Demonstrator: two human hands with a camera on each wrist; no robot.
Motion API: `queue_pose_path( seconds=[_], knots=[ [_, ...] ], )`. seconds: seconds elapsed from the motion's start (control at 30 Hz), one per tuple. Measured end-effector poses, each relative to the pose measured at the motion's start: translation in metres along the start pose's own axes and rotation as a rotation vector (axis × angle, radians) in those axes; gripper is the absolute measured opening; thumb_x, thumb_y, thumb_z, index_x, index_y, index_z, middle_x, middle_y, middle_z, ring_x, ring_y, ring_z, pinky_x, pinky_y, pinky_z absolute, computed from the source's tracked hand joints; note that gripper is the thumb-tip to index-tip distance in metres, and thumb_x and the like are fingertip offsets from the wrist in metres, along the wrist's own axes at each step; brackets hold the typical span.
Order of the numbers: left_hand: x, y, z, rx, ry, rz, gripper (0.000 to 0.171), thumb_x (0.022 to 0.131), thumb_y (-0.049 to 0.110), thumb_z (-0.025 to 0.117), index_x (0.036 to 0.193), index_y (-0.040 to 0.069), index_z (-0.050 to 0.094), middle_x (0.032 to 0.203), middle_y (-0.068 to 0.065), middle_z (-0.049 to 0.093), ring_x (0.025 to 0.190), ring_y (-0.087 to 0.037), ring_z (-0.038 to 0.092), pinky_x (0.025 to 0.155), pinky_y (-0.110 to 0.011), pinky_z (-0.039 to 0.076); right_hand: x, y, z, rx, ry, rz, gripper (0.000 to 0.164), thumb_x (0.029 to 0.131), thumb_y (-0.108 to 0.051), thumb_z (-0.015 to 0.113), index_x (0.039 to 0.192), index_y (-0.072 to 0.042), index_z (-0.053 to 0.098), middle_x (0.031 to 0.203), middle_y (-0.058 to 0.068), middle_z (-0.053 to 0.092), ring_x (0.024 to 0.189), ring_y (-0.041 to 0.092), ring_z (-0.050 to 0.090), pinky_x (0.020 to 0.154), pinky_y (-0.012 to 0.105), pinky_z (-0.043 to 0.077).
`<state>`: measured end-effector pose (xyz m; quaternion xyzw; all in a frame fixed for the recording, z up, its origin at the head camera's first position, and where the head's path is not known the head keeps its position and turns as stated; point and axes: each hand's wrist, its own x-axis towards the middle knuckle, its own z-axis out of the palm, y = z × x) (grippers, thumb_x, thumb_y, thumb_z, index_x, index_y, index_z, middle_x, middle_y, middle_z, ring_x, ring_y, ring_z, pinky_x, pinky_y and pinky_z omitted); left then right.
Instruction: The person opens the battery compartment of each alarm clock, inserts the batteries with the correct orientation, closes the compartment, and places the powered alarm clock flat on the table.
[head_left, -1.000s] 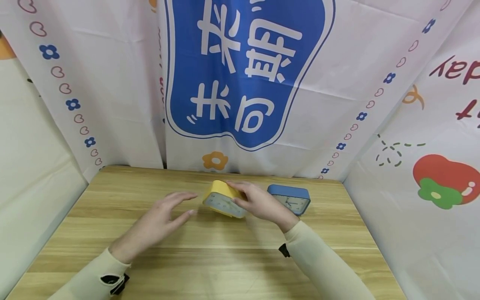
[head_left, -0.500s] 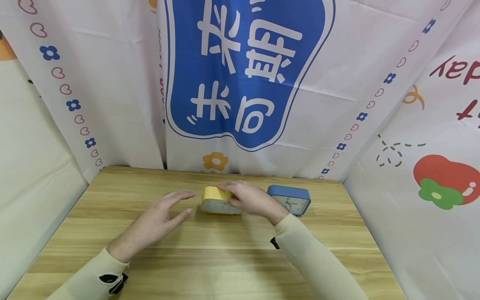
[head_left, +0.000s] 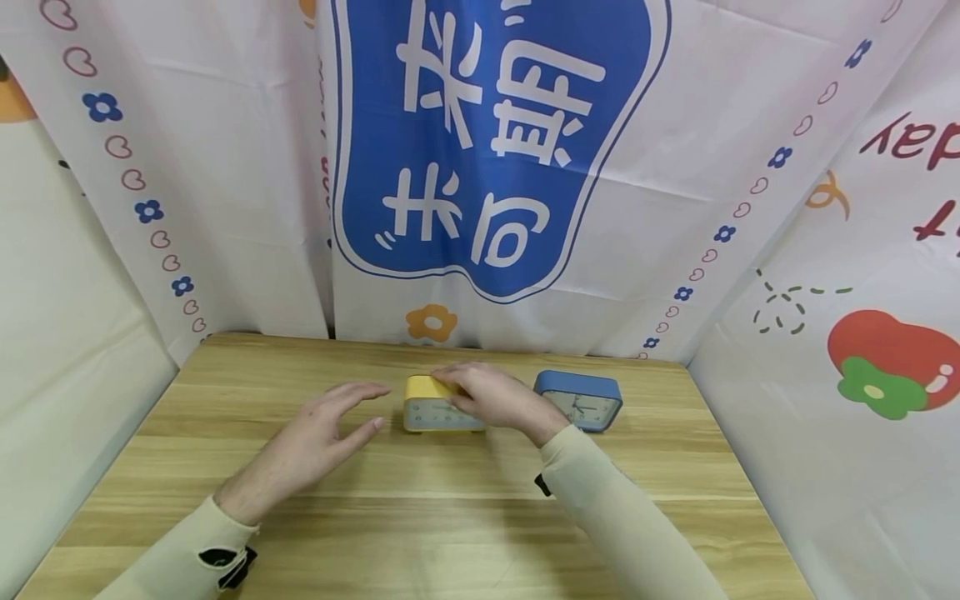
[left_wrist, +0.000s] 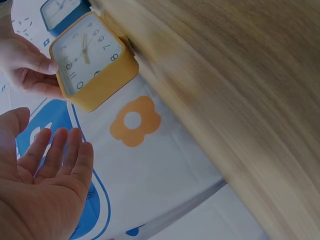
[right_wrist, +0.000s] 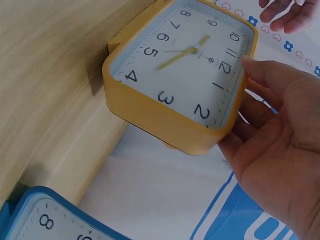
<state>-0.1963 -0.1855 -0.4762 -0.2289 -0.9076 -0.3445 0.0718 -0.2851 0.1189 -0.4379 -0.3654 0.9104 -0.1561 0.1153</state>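
A yellow alarm clock [head_left: 435,414] with a white dial stands upright near the back of the wooden table, its face toward me. My right hand [head_left: 495,400] grips its top edge, thumb at the front rim and fingers behind, as the right wrist view shows on the clock [right_wrist: 185,65]. Just left of it, my left hand [head_left: 322,433] hovers with spread fingers, apart from the clock and holding nothing; its palm [left_wrist: 45,200] shows in the left wrist view. To the right, partly behind my right wrist, a blue alarm clock [head_left: 577,385] stands on the table.
The wooden table [head_left: 420,533] ends at a white printed cloth [head_left: 255,250] hanging behind it. More white cloth closes in both sides; the right one [head_left: 825,467] carries a red fruit print.
The yellow clock has come down from a tilted pose to level on the table, turning to face me and shifting slightly left with my right hand. The left hand has barely moved.
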Motion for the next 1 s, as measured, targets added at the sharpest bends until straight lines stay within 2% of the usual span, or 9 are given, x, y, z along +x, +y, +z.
queue_pose_path(
  seconds=[0.2,0.4,0.6,0.7,0.87,1.0],
  knots=[
    [0.001,-0.001,0.001,0.002,0.0,0.006,0.046,0.115,0.025,0.078,0.16,0.016,0.07,0.164,-0.014,0.072,0.151,-0.045,0.07,0.125,-0.073,0.058,0.002,0.003,0.004,0.01,0.011,-0.003,0.051,0.122,-0.015,0.063,0.172,-0.006,0.058,0.177,0.014,0.061,0.167,0.037,0.058,0.142,0.053,0.047],
    [0.002,-0.002,0.001,0.005,-0.013,0.002,0.047,0.115,0.024,0.078,0.161,0.014,0.069,0.164,-0.016,0.072,0.152,-0.045,0.069,0.125,-0.073,0.058,-0.001,0.004,0.005,0.04,0.023,0.037,0.054,0.122,-0.022,0.065,0.175,-0.011,0.056,0.179,0.01,0.059,0.169,0.034,0.056,0.144,0.053,0.045],
    [0.006,-0.002,-0.004,0.045,-0.03,-0.021,0.052,0.117,0.026,0.075,0.165,0.012,0.065,0.169,-0.021,0.067,0.155,-0.048,0.066,0.128,-0.075,0.054,-0.015,0.007,0.003,0.075,0.135,0.087,0.055,0.122,-0.032,0.066,0.173,-0.013,0.059,0.179,0.009,0.06,0.17,0.033,0.055,0.144,0.053,0.044],
    [0.009,-0.004,-0.008,0.093,-0.019,-0.016,0.054,0.117,0.027,0.075,0.167,0.01,0.062,0.17,-0.022,0.065,0.155,-0.049,0.065,0.128,-0.075,0.053,-0.026,0.007,0.0,0.04,0.209,0.138,0.054,0.122,-0.036,0.065,0.171,-0.014,0.062,0.179,0.009,0.06,0.169,0.035,0.056,0.143,0.058,0.046],
    [0.011,-0.009,-0.016,0.178,-0.007,-0.026,0.058,0.117,0.027,0.074,0.17,0.009,0.058,0.172,-0.023,0.062,0.155,-0.05,0.065,0.13,-0.074,0.052,-0.044,0.01,-0.003,-0.091,0.321,0.218,0.052,0.121,-0.04,0.067,0.168,-0.018,0.066,0.177,0.005,0.063,0.164,0.034,0.061,0.137,0.06,0.052],
    [0.012,-0.015,-0.02,0.291,0.011,-0.032,0.059,0.119,0.029,0.071,0.171,0.006,0.056,0.173,-0.025,0.061,0.154,-0.053,0.065,0.129,-0.076,0.051,-0.057,0.015,-0.002,-0.177,0.376,0.249,0.051,0.12,-0.04,0.067,0.165,-0.015,0.068,0.174,0.005,0.067,0.162,0.035,0.063,0.139,0.061,0.049]
  ],
)
